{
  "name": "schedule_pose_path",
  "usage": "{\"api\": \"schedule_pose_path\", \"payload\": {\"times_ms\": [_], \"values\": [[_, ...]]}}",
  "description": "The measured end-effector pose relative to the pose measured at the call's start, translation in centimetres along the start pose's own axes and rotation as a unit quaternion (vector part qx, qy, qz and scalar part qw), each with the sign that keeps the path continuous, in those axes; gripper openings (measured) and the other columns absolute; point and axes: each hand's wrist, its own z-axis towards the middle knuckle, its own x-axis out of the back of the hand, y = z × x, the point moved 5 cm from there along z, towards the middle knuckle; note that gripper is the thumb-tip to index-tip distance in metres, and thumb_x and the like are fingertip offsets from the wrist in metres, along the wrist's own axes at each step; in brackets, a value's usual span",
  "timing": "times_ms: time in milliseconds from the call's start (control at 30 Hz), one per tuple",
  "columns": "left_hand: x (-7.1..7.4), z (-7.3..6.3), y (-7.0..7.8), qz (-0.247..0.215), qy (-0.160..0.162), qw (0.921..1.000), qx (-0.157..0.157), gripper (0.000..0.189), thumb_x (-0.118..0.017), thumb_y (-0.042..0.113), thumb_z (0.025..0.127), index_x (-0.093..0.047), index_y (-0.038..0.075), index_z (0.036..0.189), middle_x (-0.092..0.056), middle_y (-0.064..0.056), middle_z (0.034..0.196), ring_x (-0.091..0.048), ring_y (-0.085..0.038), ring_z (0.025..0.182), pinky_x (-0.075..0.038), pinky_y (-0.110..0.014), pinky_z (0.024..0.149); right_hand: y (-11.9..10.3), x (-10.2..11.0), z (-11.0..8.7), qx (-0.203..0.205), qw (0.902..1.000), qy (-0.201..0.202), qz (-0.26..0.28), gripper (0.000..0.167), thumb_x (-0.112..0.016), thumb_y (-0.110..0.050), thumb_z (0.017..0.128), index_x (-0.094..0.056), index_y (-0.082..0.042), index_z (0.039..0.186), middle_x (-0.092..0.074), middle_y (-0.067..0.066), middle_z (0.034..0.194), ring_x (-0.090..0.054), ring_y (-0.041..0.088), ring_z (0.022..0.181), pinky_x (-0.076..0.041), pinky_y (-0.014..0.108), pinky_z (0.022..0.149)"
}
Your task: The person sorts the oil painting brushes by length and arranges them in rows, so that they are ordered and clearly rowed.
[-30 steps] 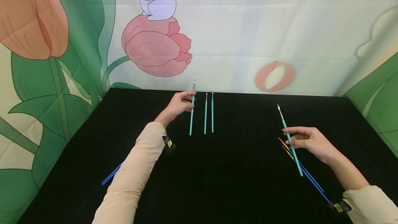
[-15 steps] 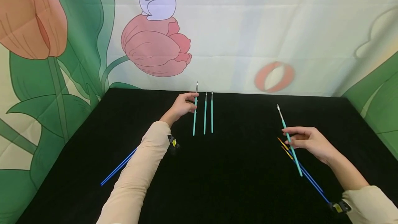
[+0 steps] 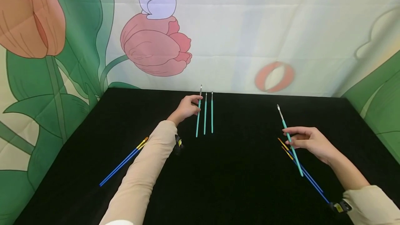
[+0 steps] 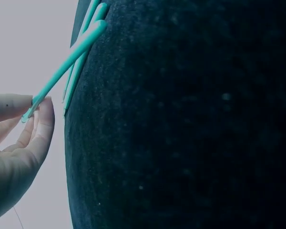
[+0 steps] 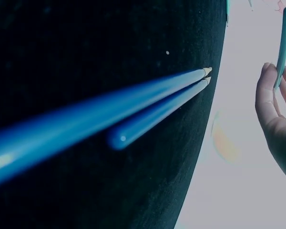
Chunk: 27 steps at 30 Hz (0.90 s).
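Observation:
At the back middle of the black table, my left hand [image 3: 187, 107] pinches a teal paintbrush [image 3: 198, 124] between thumb and fingers, its bristle end pointing away. Just right of it lie two more teal paintbrushes, a nearer one [image 3: 205, 117] and a farther one [image 3: 212, 115], roughly parallel. In the left wrist view the pinched brush [image 4: 66, 64] slants across these two. On the right side, my right hand [image 3: 307, 141] pinches another teal paintbrush [image 3: 293, 148] by the handle, tip up and away. It overlaps two blue paintbrushes [image 3: 310, 178] with golden ferrules lying below.
Two blue paintbrushes [image 3: 120, 164] with golden ferrules lie side by side at the left, partly behind the left sleeve [image 3: 140, 169]. The black tabletop [image 3: 237, 169] ends at the back against a printed cloth [image 3: 225, 37] with flowers.
My left hand has moved right and slightly nearer with its teal paintbrush, closing in on the two lying brushes. More of the left blue brushes shows. My right hand has stayed nearly still.

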Motion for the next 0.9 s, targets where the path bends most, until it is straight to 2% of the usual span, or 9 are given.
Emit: {"api": "schedule_pose_path", "payload": {"times_ms": [167, 267, 433, 567, 767, 900], "values": [[0.1, 0.4, -0.1, 0.004, 0.008, 0.9999, 0.009, 0.051, -0.054, -0.011, 0.082, -0.045, -0.001, 0.131, -0.046, -0.022, 0.117, -0.056, -0.023, 0.075, -0.052, -0.037, 0.073, -0.1, 0.0, 0.0, 0.003, 1.0, -0.004, 0.005, 0.032, -0.049, 0.003, 0.09, -0.061, -0.017, 0.111, -0.066, 0.004, 0.093, -0.064, 0.017, 0.087, -0.052, 0.026, 0.072], [0.1, 0.7, -0.4, 0.007, 0.009, 0.9998, 0.017, 0.051, -0.054, -0.011, 0.082, -0.045, -0.001, 0.131, -0.046, -0.022, 0.116, -0.056, -0.023, 0.075, -0.052, -0.036, 0.073, -0.1, -0.1, 0.0, 0.003, 0.9999, -0.007, 0.007, 0.03, -0.049, 0.003, 0.09, -0.061, -0.012, 0.113, -0.066, 0.003, 0.093, -0.064, 0.017, 0.087, -0.052, 0.027, 0.072], [0.3, 1.0, -0.7, 0.011, -0.001, 0.9997, 0.023, 0.052, -0.054, -0.012, 0.082, -0.044, -0.001, 0.132, -0.045, -0.022, 0.117, -0.057, -0.024, 0.077, -0.052, -0.033, 0.072, 0.0, -0.2, 0.0, 0.002, 1.0, -0.002, 0.002, 0.028, -0.051, 0.003, 0.089, -0.059, -0.006, 0.115, -0.066, 0.011, 0.092, -0.064, 0.017, 0.086, -0.052, 0.027, 0.072], [0.5, 1.1, -1.1, 0.009, -0.017, 0.9992, 0.035, 0.055, -0.053, -0.013, 0.081, -0.042, -0.001, 0.133, -0.042, -0.023, 0.121, -0.057, -0.025, 0.081, -0.051, -0.032, 0.075, 0.0, -0.4, 0.2, -0.002, 1.0, 0.003, -0.004, 0.029, -0.052, 0.002, 0.089, -0.061, -0.012, 0.112, -0.066, 0.013, 0.092, -0.064, 0.017, 0.086, -0.052, 0.027, 0.072], [0.5, 1.2, -1.1, 0.005, -0.033, 0.9986, 0.042, 0.056, -0.054, -0.014, 0.081, -0.04, -0.002, 0.134, -0.041, -0.024, 0.123, -0.059, -0.028, 0.086, -0.051, -0.033, 0.077, -0.4, -0.5, 0.4, -0.003, 1.0, 0.006, -0.005, 0.027, -0.052, 0.001, 0.089, -0.06, -0.01, 0.113, -0.066, 0.013, 0.092, -0.064, 0.018, 0.086, -0.052, 0.027, 0.072], [0.1, 1.4, -1.2, 0.026, -0.036, 0.998, 0.045, 0.054, -0.055, -0.011, 0.082, -0.042, -0.001, 0.133, -0.041, -0.024, 0.124, -0.06, -0.031, 0.09, -0.05, -0.034, 0.079, -0.6, -0.7, 0.6, 0.0, 1.0, 0.0, 0.004, 0.028, -0.051, 0.002, 0.089, -0.061, -0.012, 0.112, -0.066, 0.014, 0.093, -0.064, 0.019, 0.086, -0.052, 0.027, 0.072]]}}
